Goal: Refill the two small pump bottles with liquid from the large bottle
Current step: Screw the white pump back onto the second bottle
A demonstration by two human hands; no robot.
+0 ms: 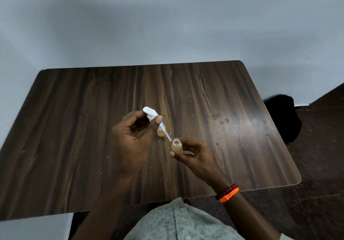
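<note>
My right hand (pixel 193 153) grips a small clear bottle (pixel 176 146) with its mouth uncapped and amber liquid inside, held above the dark wooden table (pixel 74 128). My left hand (pixel 130 137) pinches a white pump head (pixel 150 111) between thumb and fingers. Its dip tube (pixel 167 136) slants down with the tip at the rim of the uncapped bottle. A second small bottle (pixel 161 132) with amber liquid stands on the table just behind the tube, partly hidden by my left hand. No large bottle is in view.
A pale wall rises behind the table's far edge. A black object (pixel 283 116) sits on the dark floor past the table's right edge. Specks and smudges (pixel 222 120) mark the tabletop right of centre.
</note>
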